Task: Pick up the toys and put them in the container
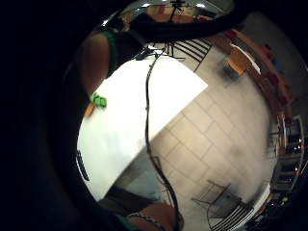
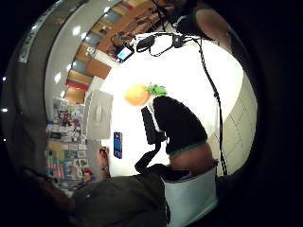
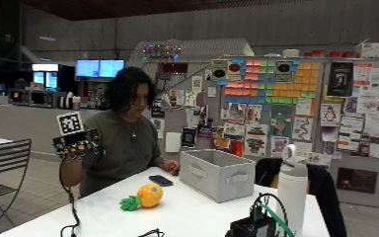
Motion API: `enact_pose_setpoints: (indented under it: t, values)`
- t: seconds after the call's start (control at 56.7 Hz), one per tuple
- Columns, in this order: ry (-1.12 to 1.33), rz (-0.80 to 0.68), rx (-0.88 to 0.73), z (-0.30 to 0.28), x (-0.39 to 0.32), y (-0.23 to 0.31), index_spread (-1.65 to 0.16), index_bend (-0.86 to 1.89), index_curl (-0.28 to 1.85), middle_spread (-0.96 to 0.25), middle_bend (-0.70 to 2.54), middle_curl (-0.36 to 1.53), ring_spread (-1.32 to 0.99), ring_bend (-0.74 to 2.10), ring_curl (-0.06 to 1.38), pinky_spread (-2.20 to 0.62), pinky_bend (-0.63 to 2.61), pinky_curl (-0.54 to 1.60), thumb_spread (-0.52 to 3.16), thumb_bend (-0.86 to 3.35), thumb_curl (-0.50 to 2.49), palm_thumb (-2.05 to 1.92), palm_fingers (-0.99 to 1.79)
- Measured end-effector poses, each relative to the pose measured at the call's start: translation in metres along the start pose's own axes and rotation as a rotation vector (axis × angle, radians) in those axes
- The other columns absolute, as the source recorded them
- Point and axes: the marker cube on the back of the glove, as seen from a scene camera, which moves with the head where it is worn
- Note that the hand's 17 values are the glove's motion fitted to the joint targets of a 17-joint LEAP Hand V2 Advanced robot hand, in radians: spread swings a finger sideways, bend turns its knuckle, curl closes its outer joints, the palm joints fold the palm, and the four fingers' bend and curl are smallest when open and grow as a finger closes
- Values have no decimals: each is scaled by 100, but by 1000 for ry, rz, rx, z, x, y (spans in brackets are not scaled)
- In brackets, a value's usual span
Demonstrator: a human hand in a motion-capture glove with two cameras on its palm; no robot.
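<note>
Nearest the outside camera stands a bottle (image 3: pixel 292 185) beside some black gear at the worktop's (image 3: pixel 196 217) front edge. Behind it, at about 10 o'clock from the bottle, lies the toy (image 3: pixel 143 196), an orange fruit with green leaves, flat on the worktop. The container (image 3: pixel 217 174), a grey bin with handles, sits just at 2 o'clock from the toy, apart from it. A phone (image 3: pixel 161 180) lies past the toy, near the person's bare hand (image 3: pixel 170 167).

The right hand (image 3: pixel 78 144) is raised at shoulder height, well apart from the toy and holding nothing; whether the grip is spread or curled cannot be told.

Judging by this, the task has not begun: the toy waits outside the container. The next move calls for lowering the hand over the toy and closing round its round body.

Only the thumb side view shows the toy (image 2: pixel 138 94) from above, with the container (image 2: pixel 98 114) beside it; the little finger side view catches just its green leaves (image 1: pixel 99 100) and the floor.
</note>
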Motion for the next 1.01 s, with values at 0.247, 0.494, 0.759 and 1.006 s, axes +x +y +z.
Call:
enact_pose_setpoints:
  t: [0.247,0.494,0.759,1.006]
  values:
    - [-20,-66,-135,0,2,8,-36,27,16,-9,18,9,-13,30,10,2,49,19,117,3,9,1,34]
    - [-72,-90,-36,19,-16,-7,-41,26,23,-10,18,15,-15,33,13,2,53,24,138,0,16,-1,31]
    - [-166,-39,-114,71,-82,-19,-42,25,28,-10,17,19,-16,36,15,2,57,27,138,-3,20,-4,30]
    - [-223,-164,-303,151,-157,-18,-43,26,32,-9,16,20,-14,33,16,3,70,32,115,-6,22,-6,24]
